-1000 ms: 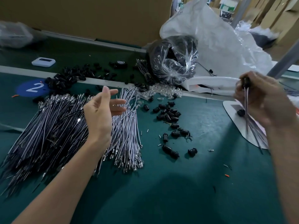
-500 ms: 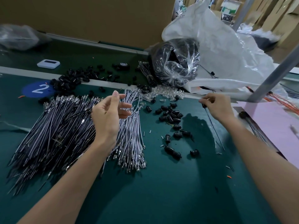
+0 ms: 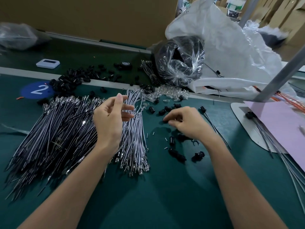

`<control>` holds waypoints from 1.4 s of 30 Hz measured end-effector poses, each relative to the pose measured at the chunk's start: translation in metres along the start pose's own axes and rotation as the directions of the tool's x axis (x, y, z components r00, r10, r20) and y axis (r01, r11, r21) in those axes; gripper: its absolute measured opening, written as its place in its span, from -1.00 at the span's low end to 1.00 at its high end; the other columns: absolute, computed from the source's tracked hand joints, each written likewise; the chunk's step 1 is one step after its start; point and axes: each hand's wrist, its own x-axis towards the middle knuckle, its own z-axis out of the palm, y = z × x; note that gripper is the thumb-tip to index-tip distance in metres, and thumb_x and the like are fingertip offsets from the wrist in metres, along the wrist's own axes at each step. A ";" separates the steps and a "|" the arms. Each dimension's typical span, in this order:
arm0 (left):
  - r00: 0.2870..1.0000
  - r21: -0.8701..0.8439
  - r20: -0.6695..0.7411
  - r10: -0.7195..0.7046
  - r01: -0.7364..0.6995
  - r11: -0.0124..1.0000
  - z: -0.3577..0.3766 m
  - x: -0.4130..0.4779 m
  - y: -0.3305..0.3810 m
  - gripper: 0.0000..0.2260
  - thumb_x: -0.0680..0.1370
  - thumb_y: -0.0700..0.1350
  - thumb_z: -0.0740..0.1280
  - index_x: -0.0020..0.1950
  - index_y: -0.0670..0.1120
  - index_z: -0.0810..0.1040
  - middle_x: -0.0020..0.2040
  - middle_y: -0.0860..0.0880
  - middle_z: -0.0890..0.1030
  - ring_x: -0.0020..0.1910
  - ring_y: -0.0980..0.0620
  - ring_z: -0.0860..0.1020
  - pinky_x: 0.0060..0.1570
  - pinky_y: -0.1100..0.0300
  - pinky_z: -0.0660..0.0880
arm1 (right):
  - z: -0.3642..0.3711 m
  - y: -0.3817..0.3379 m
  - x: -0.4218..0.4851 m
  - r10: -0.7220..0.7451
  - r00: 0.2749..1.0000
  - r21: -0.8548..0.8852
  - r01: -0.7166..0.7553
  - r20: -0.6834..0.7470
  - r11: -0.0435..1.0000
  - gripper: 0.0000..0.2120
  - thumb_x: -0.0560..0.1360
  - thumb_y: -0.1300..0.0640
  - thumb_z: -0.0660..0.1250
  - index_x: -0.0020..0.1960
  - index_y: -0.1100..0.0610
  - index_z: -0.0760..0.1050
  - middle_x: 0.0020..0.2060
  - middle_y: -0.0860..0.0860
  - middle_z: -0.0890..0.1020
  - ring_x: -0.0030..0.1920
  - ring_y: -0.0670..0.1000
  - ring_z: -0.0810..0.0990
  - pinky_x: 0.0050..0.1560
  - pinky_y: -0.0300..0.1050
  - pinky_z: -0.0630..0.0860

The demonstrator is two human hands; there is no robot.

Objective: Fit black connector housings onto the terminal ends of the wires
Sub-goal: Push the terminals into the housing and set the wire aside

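My left hand [image 3: 112,119] hovers above a bundle of white wires [image 3: 134,142] with metal terminals, its fingers relaxed and spread; nothing is clearly held. A much bigger heap of dark wires [image 3: 49,138] lies to its left. My right hand [image 3: 186,123] is down on the green mat among loose black connector housings [image 3: 176,154], fingertips curled and pinching one housing at its left side. Just right of that hand lies a thin dark wire with a housing fitted [image 3: 202,109]. More fitted wires [image 3: 250,115] lie on a white board at the right.
A clear bag of black parts [image 3: 179,63] and white plastic sheeting sit at the back. Small clear parts [image 3: 168,95] and more black housings [image 3: 69,81] lie along the belt edge. A grey post [image 3: 280,75], pink sheet [image 3: 280,129] and white device [image 3: 47,63] are nearby.
My right hand came in from the right, laid the fitted wire down on the mat and dropped onto the loose housings. My left hand stayed over the white wires.
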 end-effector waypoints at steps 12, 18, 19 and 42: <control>0.986 0.165 -0.151 0.069 -0.043 0.985 -0.001 0.007 -0.011 -0.77 0.56 -0.14 0.37 0.20 0.05 0.52 -0.18 0.19 0.69 -0.23 0.22 0.60 -0.08 0.32 0.54 | 0.047 -0.052 -0.017 -0.014 0.999 -0.112 0.020 0.048 0.994 -0.61 0.47 -0.29 0.33 -0.14 0.06 0.54 -0.29 -0.10 0.57 -0.27 -0.11 0.51 -0.24 -0.09 0.51; 0.991 0.224 -0.090 0.102 -0.080 0.971 0.000 0.005 -0.013 -0.81 0.57 -0.12 0.37 0.16 0.06 0.54 -0.19 0.22 0.69 -0.28 0.16 0.53 -0.31 0.52 0.42 | 0.049 -0.059 -0.015 0.022 0.986 0.108 -0.040 0.163 0.993 -0.79 0.56 0.01 0.35 -0.16 0.13 0.54 -0.36 -0.06 0.55 -0.35 -0.08 0.48 -0.30 -0.12 0.45; 0.991 0.226 -0.087 0.101 -0.079 0.971 0.000 0.005 -0.013 -0.81 0.57 -0.12 0.37 0.17 0.04 0.55 -0.19 0.23 0.68 -0.27 0.17 0.53 -0.30 0.52 0.42 | 0.048 -0.058 -0.017 0.037 0.988 0.156 -0.061 0.151 0.986 -0.79 0.55 0.03 0.36 -0.17 0.14 0.56 -0.37 -0.07 0.56 -0.38 -0.12 0.47 -0.32 -0.15 0.45; 0.969 0.779 0.222 0.110 -0.244 0.578 -0.026 0.011 0.019 -0.75 0.50 -0.14 0.47 0.17 -0.04 0.63 -0.08 -0.01 0.68 -0.16 0.09 0.60 -0.11 0.25 0.51 | 0.035 -0.034 -0.018 0.077 0.995 0.741 -0.006 -0.062 0.672 -0.93 0.54 0.23 0.39 -0.09 0.19 0.63 -0.39 0.01 0.65 -0.44 -0.08 0.52 -0.42 -0.27 0.43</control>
